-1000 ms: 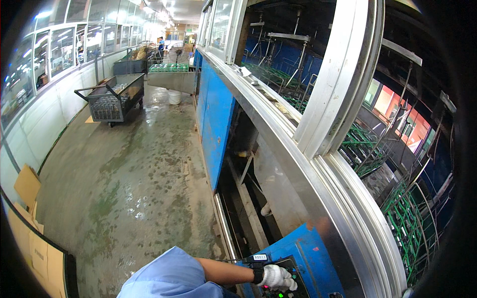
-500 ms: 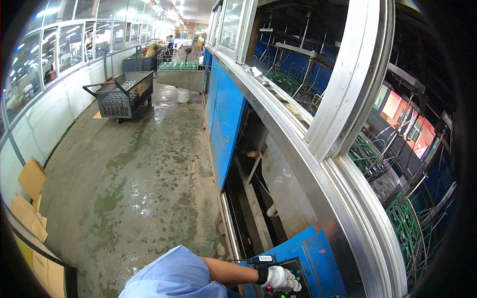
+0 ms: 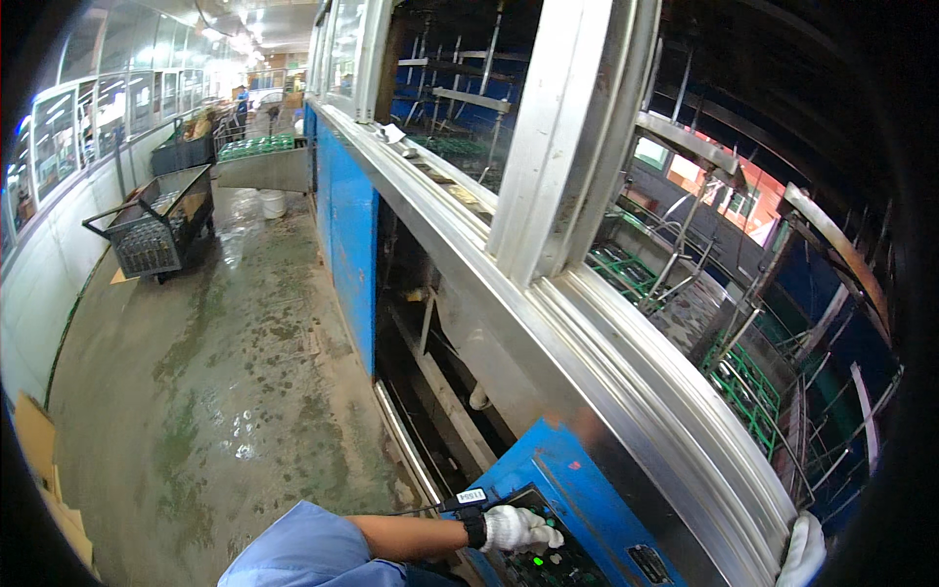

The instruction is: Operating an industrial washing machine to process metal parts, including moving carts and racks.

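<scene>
My left hand (image 3: 514, 528), in a white knitted glove with a dark strap and small black device at the wrist, is over the dark control panel (image 3: 577, 563) of a blue cabinet (image 3: 558, 465). Its fingers are curled down onto the panel; what lies beneath the fingertips is hidden. A green light (image 3: 538, 562) glows on the panel beside it. At the lower right, my right hand (image 3: 804, 553), also in a white glove, rests at the outer edge of the metal window rail (image 3: 675, 406), fingers stretched out and partly cut off by the picture's dark rim.
Behind the sliding window frame (image 3: 553, 127), green racks (image 3: 743, 391) hang among metal rods. A blue panel (image 3: 347, 235) flanks an open gap with pipes. On the wet floor (image 3: 215, 391) at left stand a dark metal cart (image 3: 152, 240) and a white bucket (image 3: 272, 203). Cardboard (image 3: 37, 440) leans at left.
The view has swung right, so the scene shifts left. My right hand has come into view at the rail. My left hand stays at the panel; the red light there no longer shows.
</scene>
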`<state>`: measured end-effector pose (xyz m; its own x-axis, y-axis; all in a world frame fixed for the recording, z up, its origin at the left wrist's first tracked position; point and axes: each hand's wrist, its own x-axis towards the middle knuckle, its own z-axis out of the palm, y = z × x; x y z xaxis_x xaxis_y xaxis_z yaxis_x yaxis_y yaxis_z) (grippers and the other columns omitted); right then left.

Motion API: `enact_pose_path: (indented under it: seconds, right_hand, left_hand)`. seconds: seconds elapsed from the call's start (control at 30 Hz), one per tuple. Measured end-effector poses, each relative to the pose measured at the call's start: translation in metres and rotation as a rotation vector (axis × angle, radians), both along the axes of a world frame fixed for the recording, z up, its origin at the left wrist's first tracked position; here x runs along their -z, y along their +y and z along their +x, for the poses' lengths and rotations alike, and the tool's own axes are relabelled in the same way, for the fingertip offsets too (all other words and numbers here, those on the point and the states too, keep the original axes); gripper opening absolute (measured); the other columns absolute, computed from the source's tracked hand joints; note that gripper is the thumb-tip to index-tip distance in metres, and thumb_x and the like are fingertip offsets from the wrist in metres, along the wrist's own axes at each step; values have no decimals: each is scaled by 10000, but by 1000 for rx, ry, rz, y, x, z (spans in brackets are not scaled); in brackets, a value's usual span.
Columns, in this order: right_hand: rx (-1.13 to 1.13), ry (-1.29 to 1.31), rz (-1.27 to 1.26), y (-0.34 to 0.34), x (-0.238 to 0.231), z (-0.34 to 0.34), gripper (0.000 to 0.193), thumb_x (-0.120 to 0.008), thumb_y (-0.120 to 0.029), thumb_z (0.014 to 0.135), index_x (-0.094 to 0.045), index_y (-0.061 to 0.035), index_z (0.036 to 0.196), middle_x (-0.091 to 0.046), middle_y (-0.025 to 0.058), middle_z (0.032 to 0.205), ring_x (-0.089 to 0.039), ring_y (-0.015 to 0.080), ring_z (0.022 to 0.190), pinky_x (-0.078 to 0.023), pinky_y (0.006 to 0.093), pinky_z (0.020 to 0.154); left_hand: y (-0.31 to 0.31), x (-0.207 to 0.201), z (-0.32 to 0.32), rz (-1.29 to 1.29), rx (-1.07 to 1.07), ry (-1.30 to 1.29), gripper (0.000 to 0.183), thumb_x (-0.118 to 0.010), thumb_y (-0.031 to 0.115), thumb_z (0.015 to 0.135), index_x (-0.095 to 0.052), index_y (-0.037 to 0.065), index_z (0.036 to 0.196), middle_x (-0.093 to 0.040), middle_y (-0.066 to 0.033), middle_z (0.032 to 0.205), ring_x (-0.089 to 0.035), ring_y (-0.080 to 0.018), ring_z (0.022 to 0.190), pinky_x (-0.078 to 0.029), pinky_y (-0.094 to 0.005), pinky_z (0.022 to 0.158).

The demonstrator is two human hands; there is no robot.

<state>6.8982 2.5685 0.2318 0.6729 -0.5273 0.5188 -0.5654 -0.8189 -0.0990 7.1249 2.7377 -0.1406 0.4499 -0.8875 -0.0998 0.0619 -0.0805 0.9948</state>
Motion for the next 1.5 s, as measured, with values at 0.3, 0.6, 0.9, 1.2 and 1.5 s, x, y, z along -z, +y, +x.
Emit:
enact_pose_path:
  seconds: [0.3,0.6,0.9,1.2,1.5]
  right_hand:
    - [-14,18,30,-4,-3,0,512,-466,-422,961,-616,31,1147,-634,216,1121,-600,335,1025,-436,348,932]
    - [-3,16,31,-1,-4,-3,486,-463,-414,962,-633,13,1122,-634,199,1131,-605,324,1014,-447,359,931]
    - [-87,-190,-181,-37,18,-2,302,-535,-262,918,-666,3,977,-653,222,916,-610,365,871,-465,407,804]
    - [-23,-163,-141,-34,16,0,292,-578,-312,875,-684,-59,975,-651,212,903,-612,370,883,-473,427,803]
    - [-61,-198,-122,-30,14,-1,267,-595,-293,865,-694,-59,947,-653,202,856,-616,360,842,-477,418,785]
  left_hand:
    - [-2,-3,9,208,116,-38,481,-534,550,892,-652,150,1131,-657,-67,1033,-591,-189,1033,-474,-317,838]
    - [3,-25,1,217,93,26,461,-563,552,874,-644,135,1055,-598,-42,966,-538,-161,900,-415,-275,793]
    - [9,-24,4,155,79,-149,488,-550,530,899,-664,106,1113,-653,-19,866,-576,-134,758,-456,-243,714]
    - [15,-44,1,27,56,-224,345,-624,368,894,-681,58,1033,-686,-46,964,-616,-146,921,-483,-282,829]
    - [32,-77,1,-213,-91,-1111,222,-574,305,904,-681,204,1071,-675,-63,993,-651,-208,868,-513,-299,770]
